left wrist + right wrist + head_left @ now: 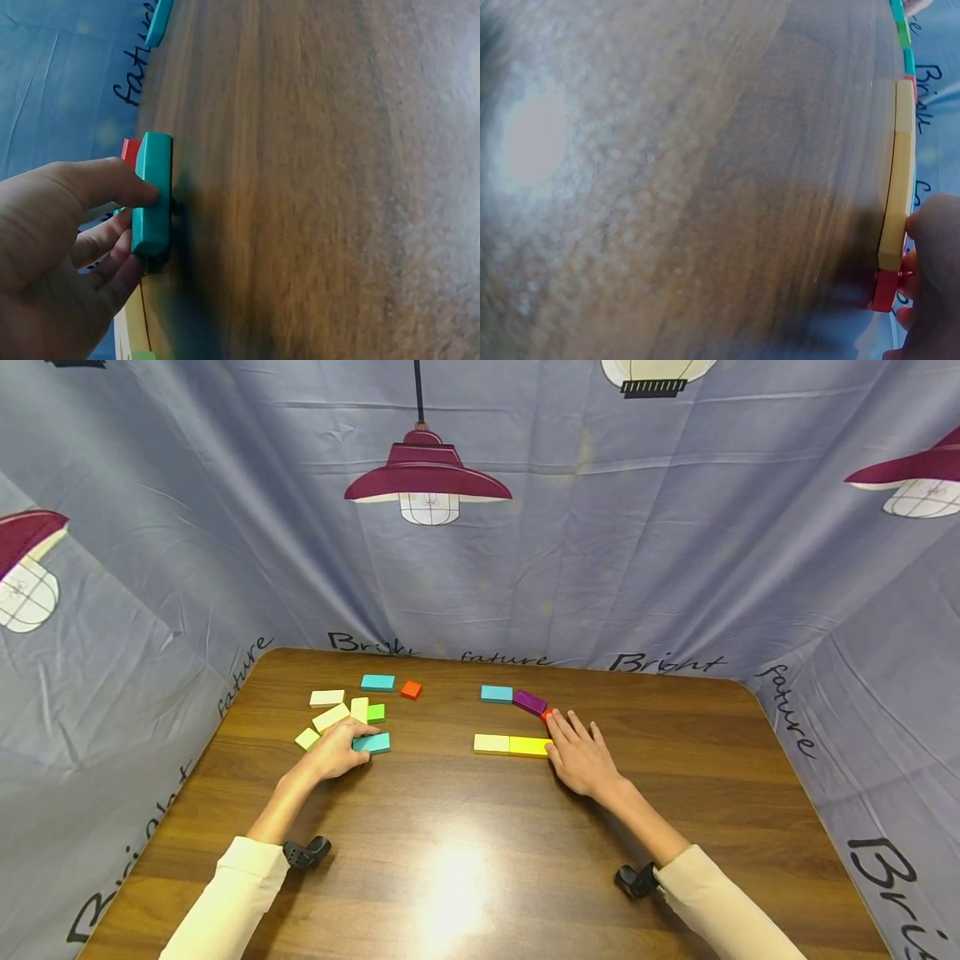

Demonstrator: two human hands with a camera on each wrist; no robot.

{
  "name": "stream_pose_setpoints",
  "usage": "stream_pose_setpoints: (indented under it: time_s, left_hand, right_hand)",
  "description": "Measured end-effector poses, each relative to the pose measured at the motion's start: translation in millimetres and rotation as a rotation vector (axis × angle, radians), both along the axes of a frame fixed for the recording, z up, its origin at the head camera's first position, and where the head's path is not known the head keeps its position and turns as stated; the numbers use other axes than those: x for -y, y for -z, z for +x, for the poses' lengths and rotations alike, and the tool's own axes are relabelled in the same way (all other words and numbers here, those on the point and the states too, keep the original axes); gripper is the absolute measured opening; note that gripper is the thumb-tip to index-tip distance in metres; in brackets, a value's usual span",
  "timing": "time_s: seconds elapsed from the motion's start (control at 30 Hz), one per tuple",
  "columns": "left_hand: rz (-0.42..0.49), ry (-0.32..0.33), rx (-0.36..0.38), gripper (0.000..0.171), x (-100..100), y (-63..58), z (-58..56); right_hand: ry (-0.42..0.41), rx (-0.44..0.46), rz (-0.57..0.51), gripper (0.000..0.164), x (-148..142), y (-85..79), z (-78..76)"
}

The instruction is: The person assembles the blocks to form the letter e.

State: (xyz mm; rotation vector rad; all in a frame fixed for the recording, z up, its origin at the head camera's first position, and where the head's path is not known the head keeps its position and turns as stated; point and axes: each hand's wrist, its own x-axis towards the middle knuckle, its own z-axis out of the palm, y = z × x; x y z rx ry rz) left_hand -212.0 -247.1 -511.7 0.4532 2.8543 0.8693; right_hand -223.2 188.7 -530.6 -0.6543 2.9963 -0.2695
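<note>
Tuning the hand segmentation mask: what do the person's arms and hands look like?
The left sleeve and right sleeve are long, plain and cream. A small black device sits at each wrist. The left hand and right hand wear no gloves; no cables show.

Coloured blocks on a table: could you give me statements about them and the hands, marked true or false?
The left hand pinches a teal block. True.
The purple block is beside the left hand. False: it lies between a light blue block and a red block.
A pale yellow block and a bright yellow block lie end to end. True.
The right hand is nearest the green block. False: it is at the bright yellow block.
</note>
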Motion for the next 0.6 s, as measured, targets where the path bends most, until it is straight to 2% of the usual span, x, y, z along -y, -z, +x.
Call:
stream_pose_setpoints:
  time_s: [0.1, 0.23, 0.37, 0.6]
  left_hand:
    - [0.024, 0.008, 0.009, 0.042, 0, 1.5, -0.8]
    - [0.114, 0.015, 0.004, 0.040, -11, 0.7, -6.7]
    - [0.201, 0.005, -0.026, 0.040, -33, -3.4, -18.4]
    - [0.281, -0.079, -0.033, 0.041, -82, -3.6, -40.7]
  right_hand:
    - [-0.004, 0.001, -0.001, 0.057, 1, -0.7, -0.5]
    - [-0.007, -0.004, 0.007, 0.057, 1, -1.1, -1.1]
    - [-0.009, -0.005, 0.008, 0.057, 1, -0.6, -2.1]
    - [-0.007, -0.009, 0.005, 0.057, 0, 1.8, -1.8]
